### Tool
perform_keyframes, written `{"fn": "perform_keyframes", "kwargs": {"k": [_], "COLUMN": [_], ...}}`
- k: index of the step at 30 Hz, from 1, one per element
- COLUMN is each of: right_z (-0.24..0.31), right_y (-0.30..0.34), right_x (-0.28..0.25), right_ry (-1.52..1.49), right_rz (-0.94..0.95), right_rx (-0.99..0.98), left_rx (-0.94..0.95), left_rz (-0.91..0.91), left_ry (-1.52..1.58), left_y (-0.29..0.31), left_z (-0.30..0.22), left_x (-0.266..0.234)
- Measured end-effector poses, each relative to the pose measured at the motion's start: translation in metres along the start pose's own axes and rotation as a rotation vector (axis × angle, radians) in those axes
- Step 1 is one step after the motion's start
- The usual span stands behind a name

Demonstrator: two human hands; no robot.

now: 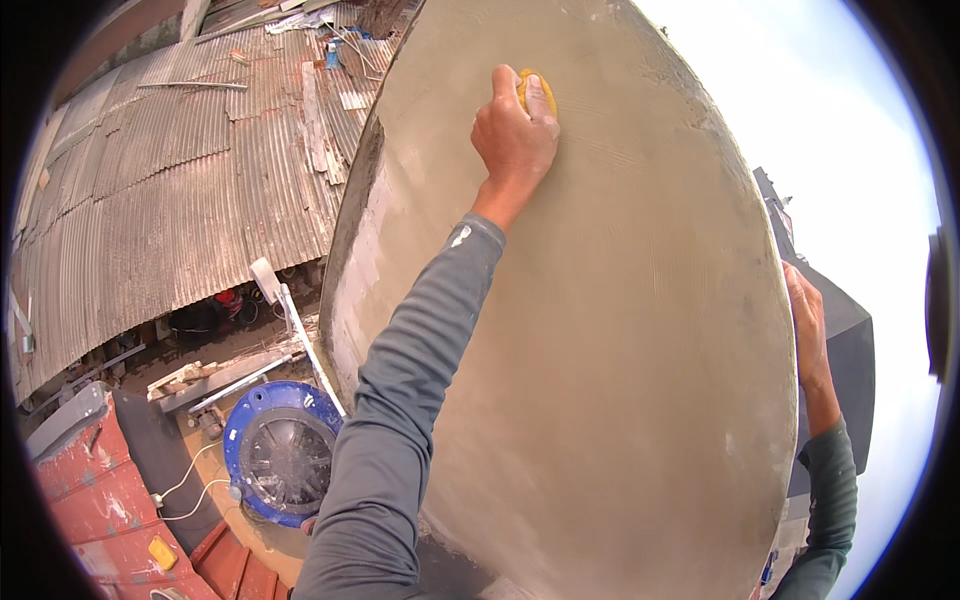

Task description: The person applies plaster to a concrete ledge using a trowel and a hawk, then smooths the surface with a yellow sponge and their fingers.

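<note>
A yellow sponge (535,92) is gripped in my left hand (512,140) and pressed to the upper part of a wall (600,330) coated in smooth, greyish-beige plaster. The thumb lies along the sponge, which the hand partly covers. Over at the wall's right side, my right hand (812,335) grips the edge, and some of its fingers are hidden. Faint curved marks run across the plaster near the sponge. A paler strip (365,255) shows along the wall's left border.
Below left stands a blue-rimmed round container (285,452), with a white pole (310,345) leaning close by. A rusty corrugated roof (190,190) spreads at upper left. A yellow block (162,552) lies on red roofing (110,500), near a white cable (195,485).
</note>
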State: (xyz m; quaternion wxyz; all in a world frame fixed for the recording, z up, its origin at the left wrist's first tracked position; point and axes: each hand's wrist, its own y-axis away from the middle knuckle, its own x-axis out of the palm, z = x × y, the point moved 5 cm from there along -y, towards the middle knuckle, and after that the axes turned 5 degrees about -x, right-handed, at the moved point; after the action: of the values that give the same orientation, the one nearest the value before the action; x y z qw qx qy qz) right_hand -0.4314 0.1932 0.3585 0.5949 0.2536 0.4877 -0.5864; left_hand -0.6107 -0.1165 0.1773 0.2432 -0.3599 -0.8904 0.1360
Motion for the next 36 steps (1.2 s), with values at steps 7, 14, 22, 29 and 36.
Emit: {"fn": "perform_keyframes", "kwargs": {"k": [7,14,22,29,36], "right_z": [0.006,-0.007,-0.003,0.009,0.001], "right_y": [0.000,-0.004,-0.003,-0.003,0.001], "right_x": [0.010,-0.001,0.001,0.004,0.001], "right_ry": [-0.018,0.124,0.126,0.093,0.116], "right_rz": [-0.007,-0.053,-0.053,-0.025,-0.036], "right_rx": [-0.009,-0.030,-0.118,-0.123,-0.107], "left_rx": [0.253,-0.123,0.471,0.348,0.728], "left_rz": [0.031,-0.003,0.221,0.038,0.462], "left_ry": [-0.031,-0.156,0.119,-0.186,-0.017], "left_y": [0.009,-0.023,0.077,-0.053,0.130], "left_z": [-0.053,0.041,-0.158,-0.092,-0.148], "left_x": [0.009,-0.026,0.015,0.010,0.000]}}
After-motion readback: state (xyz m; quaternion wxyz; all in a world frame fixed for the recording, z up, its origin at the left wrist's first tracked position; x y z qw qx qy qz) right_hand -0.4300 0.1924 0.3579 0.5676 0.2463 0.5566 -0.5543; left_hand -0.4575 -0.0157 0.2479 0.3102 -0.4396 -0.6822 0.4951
